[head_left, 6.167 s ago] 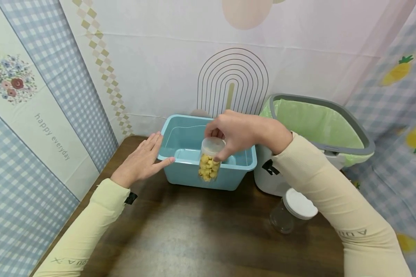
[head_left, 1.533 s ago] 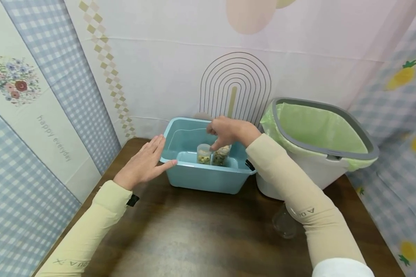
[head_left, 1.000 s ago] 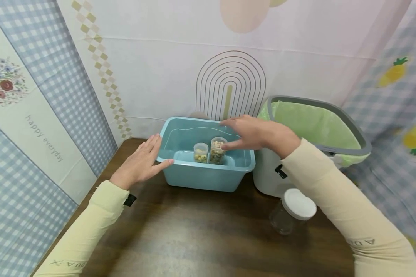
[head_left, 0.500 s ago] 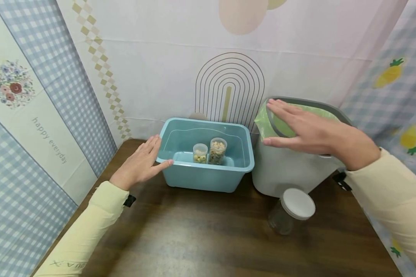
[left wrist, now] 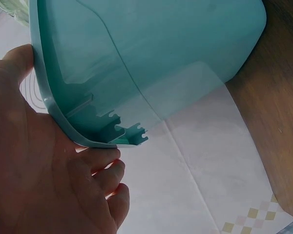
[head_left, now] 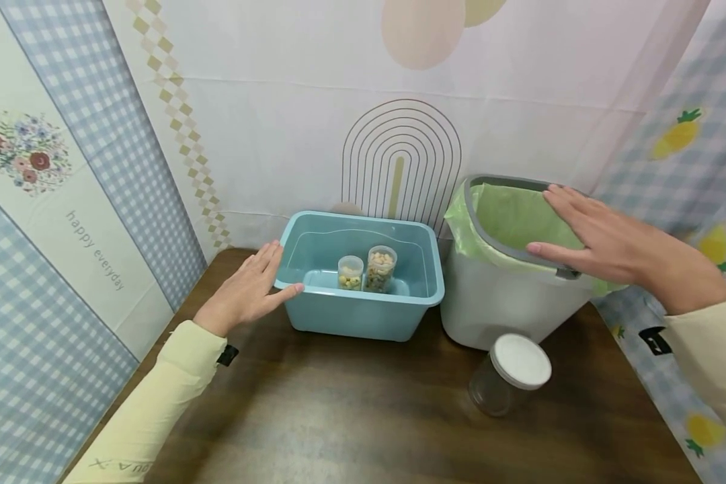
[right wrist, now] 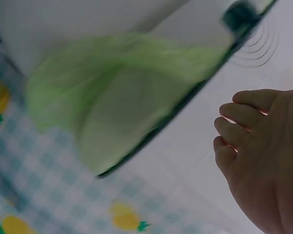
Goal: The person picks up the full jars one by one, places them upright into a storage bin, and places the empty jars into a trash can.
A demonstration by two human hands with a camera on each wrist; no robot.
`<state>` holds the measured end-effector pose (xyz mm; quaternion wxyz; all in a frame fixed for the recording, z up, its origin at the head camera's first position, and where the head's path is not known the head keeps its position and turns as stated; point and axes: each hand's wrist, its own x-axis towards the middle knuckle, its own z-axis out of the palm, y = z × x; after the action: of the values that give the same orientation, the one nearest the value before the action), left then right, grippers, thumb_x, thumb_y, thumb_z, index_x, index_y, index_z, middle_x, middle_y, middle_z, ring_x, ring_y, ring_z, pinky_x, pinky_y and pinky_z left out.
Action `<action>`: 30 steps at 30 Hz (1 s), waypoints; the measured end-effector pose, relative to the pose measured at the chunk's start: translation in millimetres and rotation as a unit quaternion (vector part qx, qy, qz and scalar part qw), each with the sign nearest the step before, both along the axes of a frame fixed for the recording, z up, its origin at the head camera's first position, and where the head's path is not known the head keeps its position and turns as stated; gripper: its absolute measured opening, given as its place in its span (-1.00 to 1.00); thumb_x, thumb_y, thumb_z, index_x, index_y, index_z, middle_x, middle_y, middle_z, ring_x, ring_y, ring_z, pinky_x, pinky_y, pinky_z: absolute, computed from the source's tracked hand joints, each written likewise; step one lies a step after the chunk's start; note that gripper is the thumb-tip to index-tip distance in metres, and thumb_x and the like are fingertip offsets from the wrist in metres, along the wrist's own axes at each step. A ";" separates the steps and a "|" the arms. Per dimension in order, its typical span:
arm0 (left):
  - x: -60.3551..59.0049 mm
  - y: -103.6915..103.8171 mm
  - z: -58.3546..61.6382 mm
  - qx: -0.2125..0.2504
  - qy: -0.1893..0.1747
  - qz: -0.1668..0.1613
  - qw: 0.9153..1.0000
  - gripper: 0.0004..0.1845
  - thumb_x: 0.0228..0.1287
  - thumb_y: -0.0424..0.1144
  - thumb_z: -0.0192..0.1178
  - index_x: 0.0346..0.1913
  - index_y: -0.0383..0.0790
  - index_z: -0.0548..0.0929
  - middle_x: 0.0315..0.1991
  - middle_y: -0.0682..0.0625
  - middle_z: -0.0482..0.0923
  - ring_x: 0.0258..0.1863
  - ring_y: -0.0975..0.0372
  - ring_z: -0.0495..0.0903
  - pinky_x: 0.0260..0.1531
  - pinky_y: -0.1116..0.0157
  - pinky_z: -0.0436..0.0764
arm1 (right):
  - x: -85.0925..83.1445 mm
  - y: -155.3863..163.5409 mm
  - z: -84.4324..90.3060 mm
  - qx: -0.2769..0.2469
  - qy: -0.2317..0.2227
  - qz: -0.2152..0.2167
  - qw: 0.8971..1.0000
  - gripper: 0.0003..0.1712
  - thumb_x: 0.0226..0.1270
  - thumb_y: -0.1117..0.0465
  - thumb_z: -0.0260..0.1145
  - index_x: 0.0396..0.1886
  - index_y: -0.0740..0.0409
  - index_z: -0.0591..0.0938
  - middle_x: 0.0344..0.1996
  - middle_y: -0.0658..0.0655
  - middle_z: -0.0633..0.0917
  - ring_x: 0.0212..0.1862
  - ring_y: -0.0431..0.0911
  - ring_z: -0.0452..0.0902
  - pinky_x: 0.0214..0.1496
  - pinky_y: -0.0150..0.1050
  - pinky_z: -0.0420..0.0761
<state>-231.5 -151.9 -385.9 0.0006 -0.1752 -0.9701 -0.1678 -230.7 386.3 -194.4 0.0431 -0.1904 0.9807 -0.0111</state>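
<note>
My left hand (head_left: 242,292) rests against the left front corner of the blue plastic tub (head_left: 351,316). Its fingers are straight; in the left wrist view, thumb and fingertips lie along the tub's rim (left wrist: 41,83). Inside the tub stand two clear jars: a shorter jar (head_left: 350,274) with pale yellow pieces, and a taller jar (head_left: 380,270) with what look like nuts above darker bits. My right hand (head_left: 611,245) hovers over the right side of the trash bin (head_left: 496,296), fingers extended, holding nothing. In the right wrist view it appears apart from the bin's dark rim (right wrist: 185,97).
A green liner bag (head_left: 508,208) lines the grey-rimmed bin, right of the tub. In front of the bin, a clear jar with a white lid (head_left: 522,361) stands on the dark wooden table (head_left: 339,410). Patterned cloths (head_left: 266,134) hang behind and at both sides.
Earlier my right hand held a clear jar of yellow pieces over the tub, later reached to the taller jar. Now it is off the jars and has swung right over the bin. Left hand stayed.
</note>
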 end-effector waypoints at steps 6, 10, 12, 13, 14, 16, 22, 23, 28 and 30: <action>0.5 1.6 0.9 0.001 -0.001 0.001 1.000 0.08 0.59 0.39 -0.10 0.70 -0.42 -0.17 0.75 -0.30 -0.26 0.75 -0.13 -0.20 0.71 -0.19 -0.11 | -4.5 37.6 -12.3 -0.016 -0.001 -0.027 1.000 0.11 0.64 -0.29 0.07 0.75 0.22 -0.26 0.71 0.40 -0.30 0.71 0.43 -0.35 0.58 0.54 -0.08; -0.3 2.5 0.5 0.002 -0.001 0.002 1.000 0.09 0.58 0.39 -0.10 0.70 -0.42 -0.17 0.75 -0.30 -0.25 0.75 -0.13 -0.19 0.71 -0.19 -0.11 | -6.9 57.1 -17.2 -0.014 -0.003 -0.039 0.999 0.10 0.67 -0.28 0.01 0.73 0.29 -0.28 0.69 0.47 -0.30 0.69 0.47 -0.38 0.61 0.53 -0.19; -0.7 2.8 0.1 0.002 0.000 0.002 1.000 0.09 0.58 0.39 -0.10 0.70 -0.42 -0.17 0.74 -0.31 -0.24 0.75 -0.13 -0.19 0.70 -0.20 -0.11 | -7.8 62.9 -18.6 -0.011 -0.005 -0.040 0.999 0.09 0.68 -0.27 -0.02 0.72 0.33 -0.29 0.67 0.52 -0.29 0.68 0.49 -0.38 0.62 0.53 -0.23; -0.8 2.9 0.0 0.002 0.001 0.002 1.000 0.09 0.58 0.40 -0.10 0.70 -0.42 -0.17 0.74 -0.31 -0.24 0.75 -0.13 -0.19 0.70 -0.20 -0.11 | -8.0 65.6 -19.4 -0.008 -0.006 -0.039 0.999 0.09 0.69 -0.27 -0.04 0.72 0.35 -0.29 0.66 0.55 -0.28 0.68 0.50 -0.38 0.62 0.52 -0.25; -0.9 2.9 -0.3 0.002 0.001 0.003 1.000 0.09 0.58 0.39 -0.10 0.70 -0.42 -0.16 0.74 -0.31 -0.24 0.75 -0.13 -0.19 0.70 -0.20 -0.11 | -8.1 67.8 -20.5 -0.006 -0.006 -0.039 0.999 0.08 0.69 -0.26 -0.05 0.71 0.37 -0.28 0.66 0.58 -0.26 0.67 0.52 -0.36 0.63 0.51 -0.27; -0.7 2.6 -0.6 0.001 0.001 0.003 1.000 0.09 0.58 0.39 -0.10 0.70 -0.42 -0.16 0.74 -0.31 -0.24 0.75 -0.13 -0.19 0.70 -0.20 -0.10 | -7.4 70.7 -23.2 0.000 -0.003 -0.037 0.999 0.06 0.71 -0.26 -0.07 0.71 0.40 -0.26 0.64 0.62 -0.20 0.66 0.54 -0.33 0.63 0.51 -0.26; -1.3 1.8 -2.2 0.005 0.003 0.001 1.000 0.08 0.59 0.38 -0.08 0.70 -0.43 -0.16 0.74 -0.32 -0.23 0.75 -0.14 -0.18 0.70 -0.21 -0.10 | -4.2 77.6 -33.8 0.005 -0.008 -0.053 0.999 0.05 0.72 -0.27 -0.13 0.70 0.42 -0.27 0.62 0.65 -0.19 0.64 0.57 -0.33 0.62 0.51 -0.28; -1.4 1.9 -2.5 0.005 0.003 0.000 1.000 0.08 0.59 0.38 -0.08 0.70 -0.44 -0.16 0.74 -0.32 -0.23 0.75 -0.14 -0.18 0.70 -0.21 -0.10 | -3.7 78.6 -35.2 0.006 -0.010 -0.058 0.998 0.06 0.72 -0.28 -0.14 0.69 0.43 -0.28 0.62 0.66 -0.21 0.64 0.57 -0.34 0.62 0.51 -0.30; -1.3 1.4 -1.5 0.004 0.004 -0.001 1.000 0.08 0.59 0.37 -0.07 0.69 -0.44 -0.16 0.74 -0.33 -0.23 0.75 -0.15 -0.18 0.70 -0.21 -0.09 | -2.6 83.1 -39.8 0.017 -0.013 -0.081 0.997 0.10 0.72 -0.32 -0.20 0.66 0.51 -0.33 0.59 0.70 -0.26 0.62 0.60 -0.37 0.59 0.54 -0.31; -1.3 1.1 -0.6 0.004 0.007 -0.001 1.000 0.08 0.59 0.37 -0.07 0.69 -0.45 -0.15 0.74 -0.33 -0.22 0.75 -0.15 -0.17 0.70 -0.21 -0.09 | -2.2 85.1 -41.2 0.015 -0.015 -0.087 0.996 0.10 0.72 -0.32 -0.22 0.66 0.51 -0.34 0.59 0.70 -0.28 0.61 0.61 -0.38 0.59 0.55 -0.30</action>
<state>-232.8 -150.8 -386.5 0.0079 -0.1772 -0.9693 -0.1705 -233.0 471.4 -235.6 0.0596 -0.1037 0.9928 -0.0030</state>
